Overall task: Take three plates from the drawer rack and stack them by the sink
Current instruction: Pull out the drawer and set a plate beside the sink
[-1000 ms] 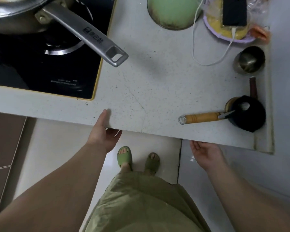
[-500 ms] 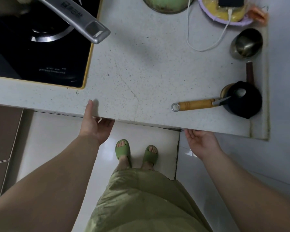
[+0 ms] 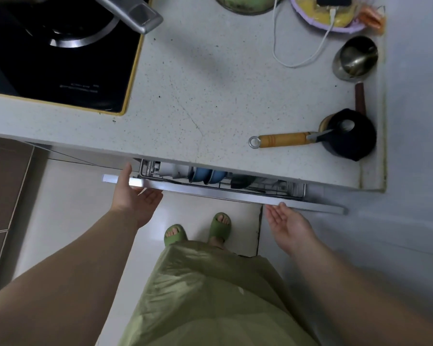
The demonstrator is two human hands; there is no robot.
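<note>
So, drawer [image 3: 235, 194] sits just below the counter [image 3: 210, 96] edge, mid-frame, pulled out a little, pale front strip running from left of centre down to the right. I see a wire rack [image 3: 235, 182] in the gap, with a white dish at its left, blue bowls [image 3: 208, 175] on edge just right of it, and a dark dish further right; most of the rack is hidden under the counter. I can't tell which pieces are plates.

Left hand [image 3: 133, 196] is at the drawer front's left end, palm up, thumb over the strip's top edge, fingers loosely curled under it, gripping the front. Right hand [image 3: 290, 224] is lower right of centre, palm up, fingers spread open, fingertips touching or just beside the front's lower edge, holding nothing. Both forearms reach up from the bottom corners.
</note>
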